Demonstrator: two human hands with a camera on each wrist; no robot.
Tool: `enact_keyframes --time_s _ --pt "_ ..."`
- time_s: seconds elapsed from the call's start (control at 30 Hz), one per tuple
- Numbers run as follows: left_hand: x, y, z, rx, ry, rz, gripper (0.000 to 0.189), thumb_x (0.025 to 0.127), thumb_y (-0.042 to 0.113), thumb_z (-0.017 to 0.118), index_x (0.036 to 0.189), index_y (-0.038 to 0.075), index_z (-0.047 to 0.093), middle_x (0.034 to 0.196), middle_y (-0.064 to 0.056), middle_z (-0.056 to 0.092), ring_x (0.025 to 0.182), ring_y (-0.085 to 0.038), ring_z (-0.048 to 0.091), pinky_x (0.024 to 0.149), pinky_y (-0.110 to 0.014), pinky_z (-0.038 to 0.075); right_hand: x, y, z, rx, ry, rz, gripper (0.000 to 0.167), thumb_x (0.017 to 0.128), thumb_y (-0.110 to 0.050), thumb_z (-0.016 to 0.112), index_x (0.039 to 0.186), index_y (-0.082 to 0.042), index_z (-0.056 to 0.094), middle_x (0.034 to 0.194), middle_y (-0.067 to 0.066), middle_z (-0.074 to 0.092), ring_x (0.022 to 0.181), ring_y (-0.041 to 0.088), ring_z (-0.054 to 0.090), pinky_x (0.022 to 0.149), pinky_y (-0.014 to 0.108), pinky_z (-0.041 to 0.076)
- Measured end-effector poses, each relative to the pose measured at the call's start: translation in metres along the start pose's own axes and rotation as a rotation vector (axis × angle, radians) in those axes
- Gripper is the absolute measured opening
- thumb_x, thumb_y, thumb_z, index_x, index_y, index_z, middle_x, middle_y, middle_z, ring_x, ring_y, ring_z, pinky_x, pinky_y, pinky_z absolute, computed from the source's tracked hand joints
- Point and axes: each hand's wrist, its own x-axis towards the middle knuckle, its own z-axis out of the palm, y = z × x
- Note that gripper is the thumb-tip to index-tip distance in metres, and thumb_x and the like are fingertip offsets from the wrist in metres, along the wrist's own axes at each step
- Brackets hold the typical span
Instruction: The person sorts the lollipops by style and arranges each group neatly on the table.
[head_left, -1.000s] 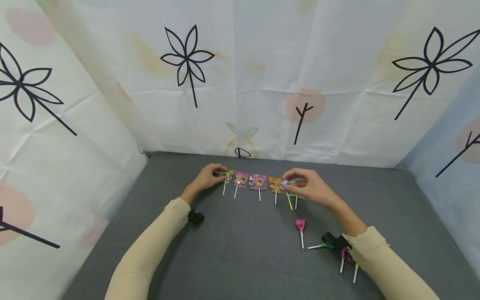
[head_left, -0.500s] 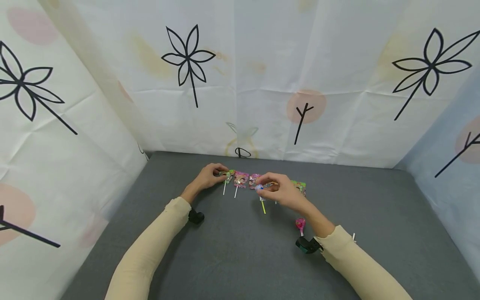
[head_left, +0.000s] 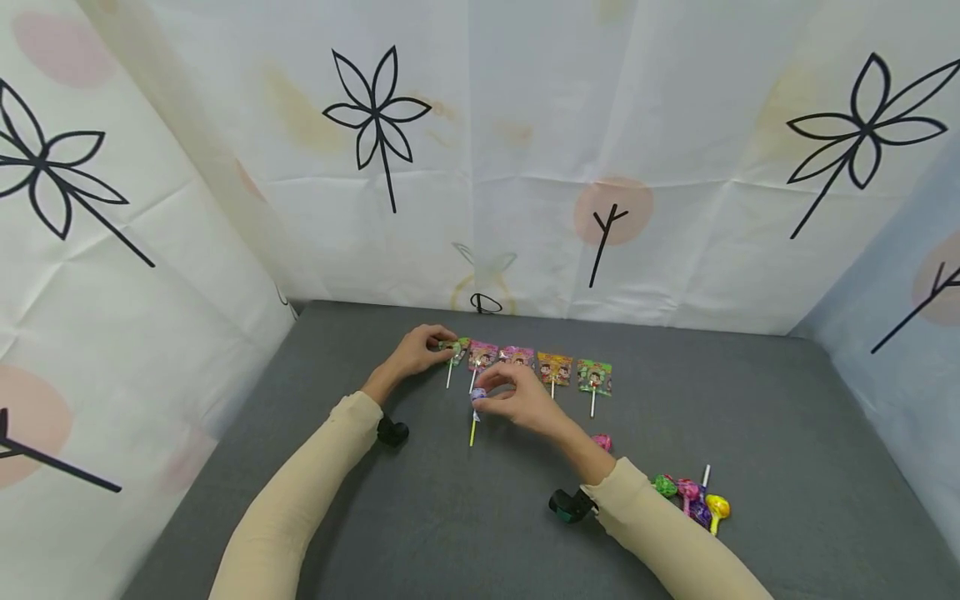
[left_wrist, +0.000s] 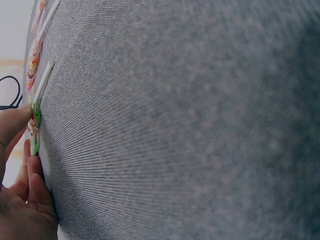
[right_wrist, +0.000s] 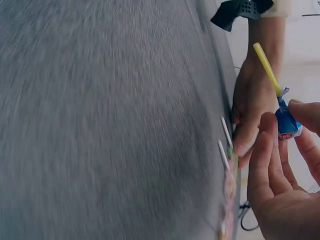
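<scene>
My left hand (head_left: 415,352) pinches the flat green-wrapped lollipop (left_wrist: 35,122) at the left end of a row, thumb on one side and fingers on the other. Between thumb and fingers, my right hand (head_left: 521,402) holds a round blue-wrapped lollipop (right_wrist: 287,122) with a yellow stick (right_wrist: 267,68). It hangs stick downward in front of the row's left part. To the right of the left hand lie flat lollipops: one pink (head_left: 482,354), a second pink (head_left: 517,355) partly covered by the right hand, an orange (head_left: 555,368) and another green one (head_left: 595,377), sticks toward me.
By the right forearm lies a loose group of round lollipops, among them a green (head_left: 664,485) and a yellow one (head_left: 717,505). A pink lollipop (head_left: 602,442) is half hidden behind that forearm. Printed cloth (head_left: 517,250) hangs behind the grey table (head_left: 420,517).
My right hand has carried the blue lollipop leftward along the row and slightly toward me, uncovering the green lollipop at the right end. The left hand has stayed in place.
</scene>
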Motion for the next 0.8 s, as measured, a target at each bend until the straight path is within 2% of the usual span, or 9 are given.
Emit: enact_keyframes --time_s 0.33,0.47,0.6,0.7,0.8 --pt "0.000 0.001 0.000 -0.004 0.010 0.008 0.028 0.097 0.012 0.072 0.124 0.002 0.069 0.123 -0.018 0.063 0.116 -0.039 0.058 0.099 -0.053 0.045 0.013 0.014 0.031 0.023 0.032 0.030 0.026 0.092 -0.001 0.075 0.115 0.010 0.067 0.107 0.020 0.067 0.095 0.036 0.069 0.075 0.035 0.056" --pt "0.000 0.002 0.000 -0.002 0.013 0.019 0.028 0.097 0.011 0.072 0.123 0.001 0.069 0.123 -0.019 0.063 0.116 -0.040 0.058 0.099 -0.053 0.045 0.018 0.018 0.041 0.029 0.057 0.045 0.025 0.091 -0.001 0.075 0.113 0.009 0.068 0.107 0.020 0.068 0.094 0.035 0.069 0.074 0.032 0.057" --pt "0.000 0.002 0.000 0.004 0.015 0.019 0.028 0.097 0.011 0.072 0.123 0.001 0.069 0.123 -0.019 0.063 0.115 -0.040 0.058 0.098 -0.053 0.045 0.022 0.016 0.050 0.045 0.085 0.051 0.024 0.090 0.001 0.076 0.110 0.011 0.069 0.105 0.025 0.068 0.093 0.039 0.069 0.072 0.031 0.057" --pt "0.000 0.002 0.000 0.011 0.017 0.023 0.027 0.097 0.011 0.072 0.123 0.001 0.069 0.122 -0.019 0.064 0.114 -0.040 0.058 0.098 -0.053 0.045 0.025 0.019 0.057 0.033 0.113 0.058 0.023 0.089 0.001 0.077 0.109 0.010 0.070 0.103 0.024 0.069 0.092 0.039 0.069 0.073 0.032 0.057" --pt "-0.001 0.003 0.000 0.016 0.018 0.021 0.027 0.097 0.011 0.072 0.123 0.001 0.069 0.122 -0.019 0.064 0.114 -0.040 0.058 0.098 -0.053 0.045 0.028 0.026 0.062 -0.007 0.142 0.072 0.021 0.088 -0.001 0.079 0.106 0.005 0.072 0.099 0.017 0.071 0.088 0.031 0.071 0.072 0.031 0.057"
